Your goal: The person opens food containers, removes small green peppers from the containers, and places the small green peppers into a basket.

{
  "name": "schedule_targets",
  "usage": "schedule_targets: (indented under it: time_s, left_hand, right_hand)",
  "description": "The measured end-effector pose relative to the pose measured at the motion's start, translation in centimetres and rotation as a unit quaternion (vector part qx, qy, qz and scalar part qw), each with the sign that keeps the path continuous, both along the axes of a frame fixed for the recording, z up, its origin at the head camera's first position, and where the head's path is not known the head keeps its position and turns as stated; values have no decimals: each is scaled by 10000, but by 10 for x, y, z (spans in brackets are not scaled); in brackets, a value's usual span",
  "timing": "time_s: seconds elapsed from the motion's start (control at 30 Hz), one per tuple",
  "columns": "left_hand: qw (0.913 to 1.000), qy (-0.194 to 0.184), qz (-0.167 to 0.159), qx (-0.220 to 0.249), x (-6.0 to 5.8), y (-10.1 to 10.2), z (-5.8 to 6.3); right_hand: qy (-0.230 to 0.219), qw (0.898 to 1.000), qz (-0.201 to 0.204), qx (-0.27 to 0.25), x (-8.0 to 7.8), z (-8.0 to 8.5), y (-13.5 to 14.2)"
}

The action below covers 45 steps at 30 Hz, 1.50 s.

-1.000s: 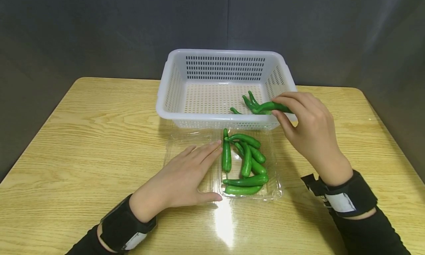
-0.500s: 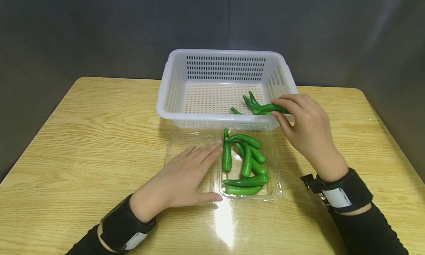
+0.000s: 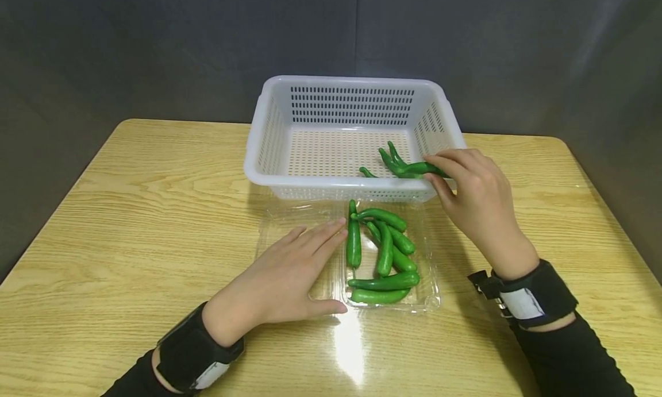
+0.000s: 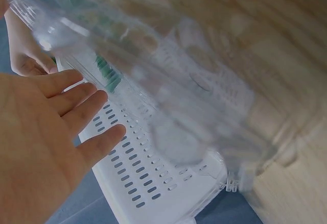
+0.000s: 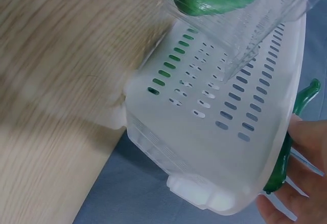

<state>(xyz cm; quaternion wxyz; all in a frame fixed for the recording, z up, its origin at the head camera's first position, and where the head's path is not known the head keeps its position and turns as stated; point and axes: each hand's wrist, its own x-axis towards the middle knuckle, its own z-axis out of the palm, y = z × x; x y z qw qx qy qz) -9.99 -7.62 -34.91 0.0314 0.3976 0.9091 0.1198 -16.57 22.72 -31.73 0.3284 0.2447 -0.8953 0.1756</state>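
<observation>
My right hand [image 3: 478,196] pinches a green chili pepper [image 3: 421,168] between thumb and fingers, over the front right corner of the white plastic basket [image 3: 320,181]. In the right wrist view the held pepper [image 5: 280,169] shows beyond the basket's rim. Several other peppers lie inside the basket, partly hidden by its front wall. My left hand [image 3: 292,276] lies with fingers extended over the left half of an opened clear plastic clamshell [image 3: 430,270]. Its fingertips reach the fold. Several green peppers [image 3: 385,253] lie in the right half.
Wood-grain table [image 3: 129,242] extends around the clamshell and the basket, which stands at the far side directly behind the clamshell. A dark grey curtain [image 3: 207,52] hangs behind the table. Black bands [image 3: 538,296] wrap both wrists.
My right hand has shifted slightly left and down, still holding the pepper at the basket's corner. My left hand and the peppers in the clamshell stay put.
</observation>
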Motion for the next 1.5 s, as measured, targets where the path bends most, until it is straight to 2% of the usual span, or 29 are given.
schedule_targets:
  time_s: [0.3, 1.5]
  left_hand:
    - [10000, -16, 2, 19, 1, 0, -1]
    - [10000, 38, -4, 6, 0, 0, 0]
  right_hand:
    - [-150, 9999, -52, -12, -1, -3, 1]
    - [-211, 9998, -64, -23, -2, -2, 3]
